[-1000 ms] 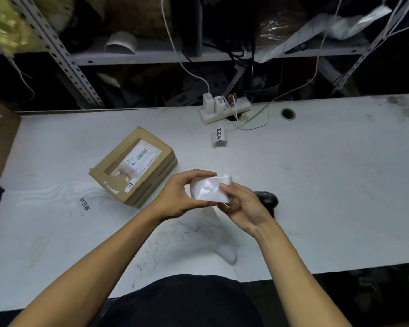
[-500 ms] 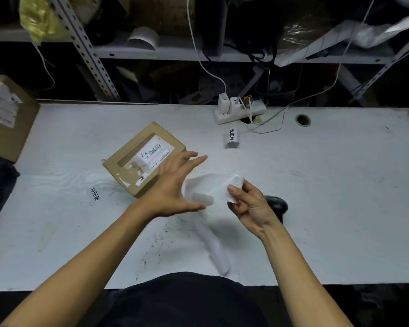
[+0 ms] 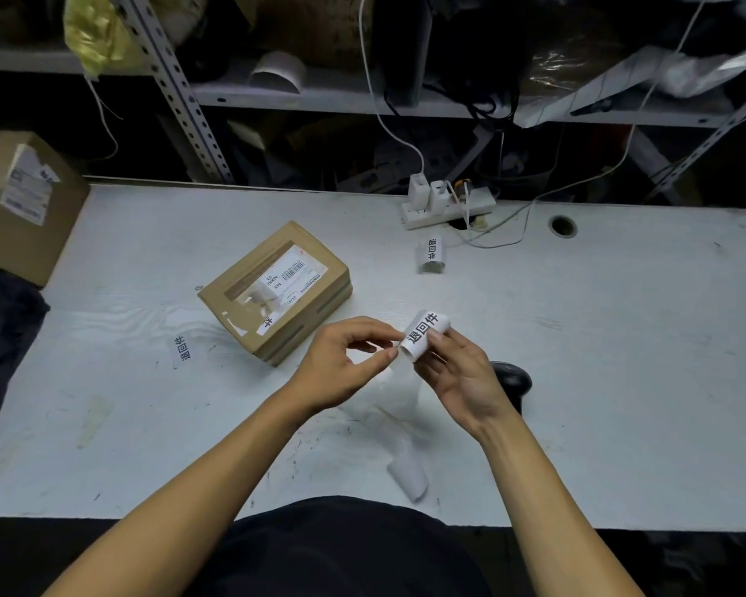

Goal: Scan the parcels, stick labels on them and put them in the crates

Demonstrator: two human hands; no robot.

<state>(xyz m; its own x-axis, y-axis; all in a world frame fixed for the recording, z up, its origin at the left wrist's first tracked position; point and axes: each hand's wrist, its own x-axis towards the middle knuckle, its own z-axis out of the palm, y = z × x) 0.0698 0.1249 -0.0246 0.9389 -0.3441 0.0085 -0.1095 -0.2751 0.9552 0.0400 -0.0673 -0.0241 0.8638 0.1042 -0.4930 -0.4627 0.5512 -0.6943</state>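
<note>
A curled white label [image 3: 423, 333] with black characters is held above the table between both hands. My right hand [image 3: 457, 377] grips it from the right with thumb and fingers. My left hand [image 3: 345, 364] pinches its lower left edge with thumb and forefinger. A white backing strip [image 3: 399, 424] hangs from the label down to the table's front edge. A small brown parcel [image 3: 276, 290] with a shipping label lies just left of my hands. The black scanner [image 3: 511, 379] lies on the table behind my right wrist, partly hidden.
Another curled label [image 3: 430, 253] stands near a white power strip [image 3: 446, 206] at the table's back. A flat label [image 3: 182, 349] lies left of the parcel. A larger cardboard box [image 3: 22, 200] sits at the far left. Shelving with cables runs behind the white table [image 3: 621, 338].
My left hand, open and apart from the label half a second ago, has come back and pinches its edge. The label now shows its printed side. The view has shifted slightly.
</note>
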